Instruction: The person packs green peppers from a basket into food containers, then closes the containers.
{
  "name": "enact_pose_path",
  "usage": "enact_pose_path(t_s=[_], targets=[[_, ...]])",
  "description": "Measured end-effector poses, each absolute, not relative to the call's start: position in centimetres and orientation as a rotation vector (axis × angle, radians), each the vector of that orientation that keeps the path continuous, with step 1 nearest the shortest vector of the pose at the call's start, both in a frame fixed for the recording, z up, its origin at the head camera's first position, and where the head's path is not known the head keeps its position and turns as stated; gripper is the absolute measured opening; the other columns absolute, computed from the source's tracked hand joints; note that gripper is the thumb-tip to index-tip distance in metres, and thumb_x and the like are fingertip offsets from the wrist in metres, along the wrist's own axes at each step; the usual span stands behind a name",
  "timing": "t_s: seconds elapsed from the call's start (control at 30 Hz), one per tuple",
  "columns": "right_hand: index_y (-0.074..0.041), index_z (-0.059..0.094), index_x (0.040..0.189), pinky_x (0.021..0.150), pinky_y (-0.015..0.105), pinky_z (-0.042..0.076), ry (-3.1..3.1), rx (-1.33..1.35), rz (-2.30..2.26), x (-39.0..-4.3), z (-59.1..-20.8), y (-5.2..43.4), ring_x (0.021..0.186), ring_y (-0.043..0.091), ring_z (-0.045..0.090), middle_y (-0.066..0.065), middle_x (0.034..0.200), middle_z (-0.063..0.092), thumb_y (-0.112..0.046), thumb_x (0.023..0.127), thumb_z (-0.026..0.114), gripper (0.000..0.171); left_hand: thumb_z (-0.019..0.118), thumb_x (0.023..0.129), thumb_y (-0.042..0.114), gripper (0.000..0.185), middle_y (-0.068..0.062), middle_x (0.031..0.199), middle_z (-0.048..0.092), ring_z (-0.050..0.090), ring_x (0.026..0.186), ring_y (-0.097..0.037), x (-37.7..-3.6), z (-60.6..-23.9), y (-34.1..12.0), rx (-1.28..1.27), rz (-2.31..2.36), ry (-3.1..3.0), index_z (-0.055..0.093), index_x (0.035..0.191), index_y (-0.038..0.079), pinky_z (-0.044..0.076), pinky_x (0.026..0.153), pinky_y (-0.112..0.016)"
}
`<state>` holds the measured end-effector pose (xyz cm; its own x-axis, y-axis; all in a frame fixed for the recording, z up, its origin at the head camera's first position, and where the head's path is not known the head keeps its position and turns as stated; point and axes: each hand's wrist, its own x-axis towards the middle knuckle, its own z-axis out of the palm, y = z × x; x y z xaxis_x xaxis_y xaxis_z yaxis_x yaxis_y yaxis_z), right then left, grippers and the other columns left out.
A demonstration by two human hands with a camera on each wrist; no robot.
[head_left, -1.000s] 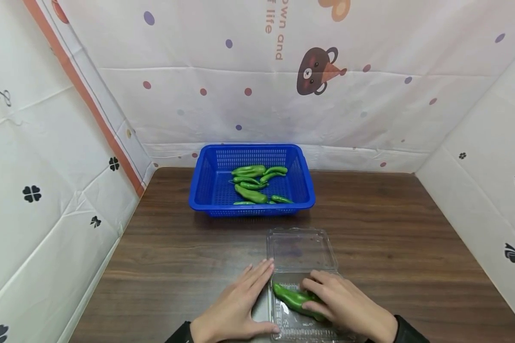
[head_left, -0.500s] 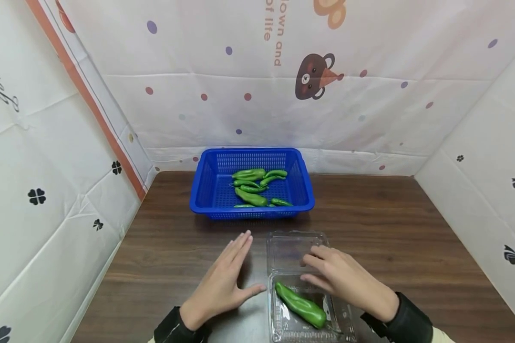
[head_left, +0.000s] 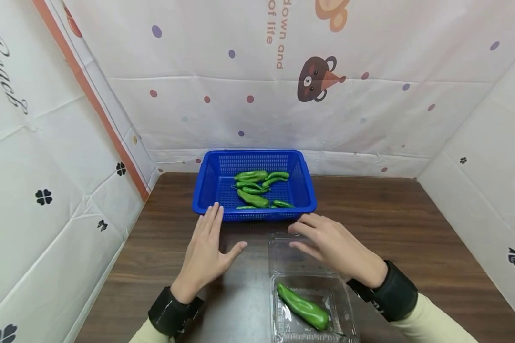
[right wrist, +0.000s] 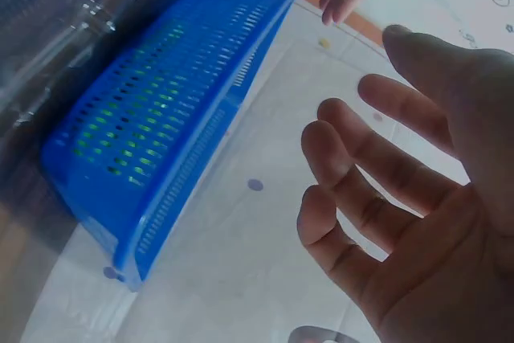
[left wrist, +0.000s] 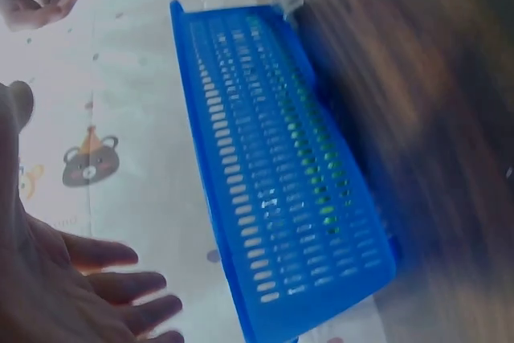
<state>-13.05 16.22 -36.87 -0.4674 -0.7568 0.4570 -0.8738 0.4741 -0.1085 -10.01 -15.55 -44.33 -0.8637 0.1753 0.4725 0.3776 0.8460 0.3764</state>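
Both hands are empty here. The left hand [head_left: 207, 247] hovers flat over the wooden table [head_left: 412, 228], fingers straight and together, tips just short of the blue basket [head_left: 206, 190]. The right hand [head_left: 326, 240] hangs over the open lid of the clear clamshell box [head_left: 339, 305], fingers loosely spread and holding nothing. One green pepper [head_left: 303, 307] already lies slantwise in the box's tray, and the rest of the peppers [head_left: 253, 198] sit in a small pile in the basket, well apart from the box.

Looks like the person is reaching for another pepper. The tidy way is probably to let one hand go in over the near rim and pinch a single pepper off the top by its thick end, while the other hand steadies the basket so it doesn't skid. The flimsy lid is right under the right wrist, so that arm should stay high.
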Motion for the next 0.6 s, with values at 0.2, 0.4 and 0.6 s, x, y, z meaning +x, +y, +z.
enact_pose_path(t_s=[0.2,0.4,0.6], targets=[[-0.012,0.071,0.116,0.071,0.031,0.052,-2.324,1.374,0.509,-15.5,-35.8,15.1,0.09,0.012,0.061,0.0,0.105,0.065,-0.019,0.092,0.079,0.027,0.064,0.091,0.067,0.102,-0.023,0.165,0.028,0.023,0.154,-0.039,-11.3,-43.7,-16.4,-0.223,-0.682,-2.588,0.033,0.158,-0.003,0.017,0.125,-0.057],[-0.008,0.071,0.118,0.075,0.035,0.056,-2.284,1.319,0.493,-18.6,-35.2,14.4,0.097,0.019,0.063,0.007,0.109,0.067,-0.016,0.09,0.081,0.031,0.062,0.091,0.07,0.104,-0.024,0.166,0.026,0.019,0.155,-0.04,-12.4,-43.8,-17.2,-0.105,-0.71,-2.625,0.03,0.159,-0.002,0.016,0.124,-0.06],[-0.006,0.071,0.118,0.076,0.038,0.055,-2.259,1.259,0.512,-21.6,-34.6,13.5,0.097,0.022,0.062,0.008,0.108,0.067,-0.013,0.093,0.078,0.027,0.06,0.091,0.071,0.105,-0.027,0.165,0.026,0.018,0.155,-0.041,-13.6,-43.9,-17.9,-0.071,-0.696,-2.661,0.031,0.158,-0.005,0.014,0.124,-0.061]])
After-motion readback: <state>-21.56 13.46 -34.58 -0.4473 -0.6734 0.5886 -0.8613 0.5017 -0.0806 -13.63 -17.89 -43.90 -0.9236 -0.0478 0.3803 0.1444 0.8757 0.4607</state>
